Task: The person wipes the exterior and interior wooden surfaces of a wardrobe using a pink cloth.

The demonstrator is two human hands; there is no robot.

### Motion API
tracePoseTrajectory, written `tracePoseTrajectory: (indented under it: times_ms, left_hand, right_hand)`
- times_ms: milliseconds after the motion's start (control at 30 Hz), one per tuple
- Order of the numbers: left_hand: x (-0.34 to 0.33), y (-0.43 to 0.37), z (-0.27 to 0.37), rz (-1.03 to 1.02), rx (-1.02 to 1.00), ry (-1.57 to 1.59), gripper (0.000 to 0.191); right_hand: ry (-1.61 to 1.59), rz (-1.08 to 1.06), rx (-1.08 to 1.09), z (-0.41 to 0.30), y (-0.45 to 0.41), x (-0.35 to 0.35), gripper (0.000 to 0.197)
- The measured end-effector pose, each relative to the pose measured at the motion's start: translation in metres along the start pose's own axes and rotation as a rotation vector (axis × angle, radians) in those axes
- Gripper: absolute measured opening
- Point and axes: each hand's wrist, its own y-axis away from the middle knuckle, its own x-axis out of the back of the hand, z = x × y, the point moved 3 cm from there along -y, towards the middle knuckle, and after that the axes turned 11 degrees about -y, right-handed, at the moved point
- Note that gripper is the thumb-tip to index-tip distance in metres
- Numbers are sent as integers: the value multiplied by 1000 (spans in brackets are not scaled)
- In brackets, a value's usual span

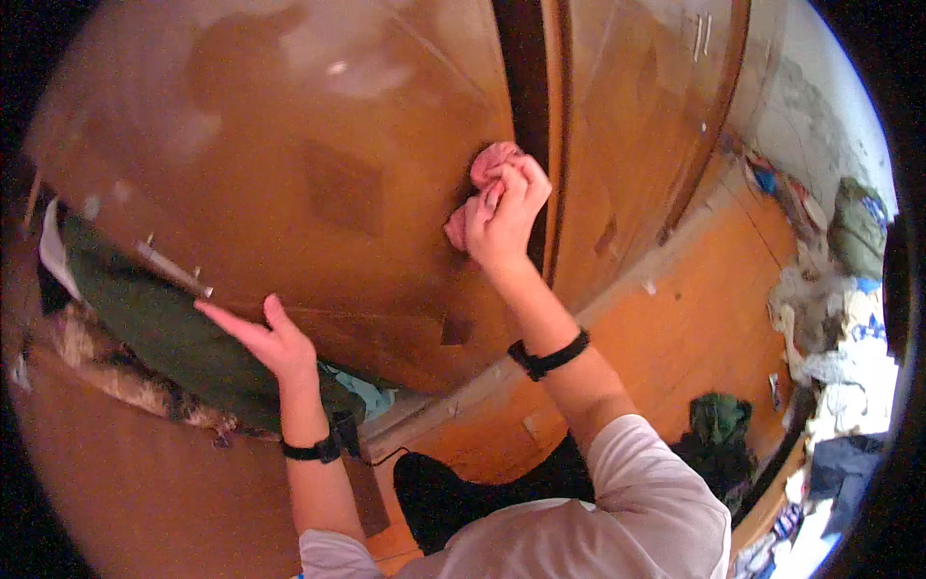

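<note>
A crumpled pink cloth [495,163] is pressed to the glossy brown wooden door [405,145] by my right hand [510,210], close to the door's right edge. Its folds stick out above and to the left of my fingers. My left hand [275,340] is spread at the door's lower left edge, thumb apart from the fingers, with no thing in its grasp. Whether the palm touches the edge I cannot tell. Just beyond those fingertips a metal bar handle [173,268] is fixed to the door.
A dark gap [532,108] separates this door from another brown panel [629,108] on the right. Dark green fabric [159,326] shows behind the door's left edge. On the orange floor [694,311] lie dark green clothing [720,420] and, along the right, heaped clothes [832,333].
</note>
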Motion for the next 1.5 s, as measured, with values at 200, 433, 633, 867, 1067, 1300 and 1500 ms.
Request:
tracePoseTrajectory:
  times_ms: [200,433,633,867,1067,1300,1500]
  left_hand:
    - [9,-5,2,11,-36,17,79]
    - [-6,-1,5,65,-65,52,77]
    - [13,-2,-8,35,-51,22,77]
    - [4,-1,0,15,-70,150,75]
    - [13,0,-13,30,-61,153,74]
    - [7,0,-9,-8,-66,214,75]
    - [8,0,-16,72,-130,152,73]
  right_hand:
    - [-70,13,554,-78,-204,-52,47]
    - [-171,-88,787,-193,-221,-109,45]
    - [-319,-457,1166,-222,-145,-109,57]
    - [-194,-239,1012,-243,-293,-107,40]
    - [-277,-249,1204,-273,-209,-138,47]
    - [-291,-266,1151,-308,-275,-147,49]
    - [-279,-525,1329,-309,-199,-151,55]
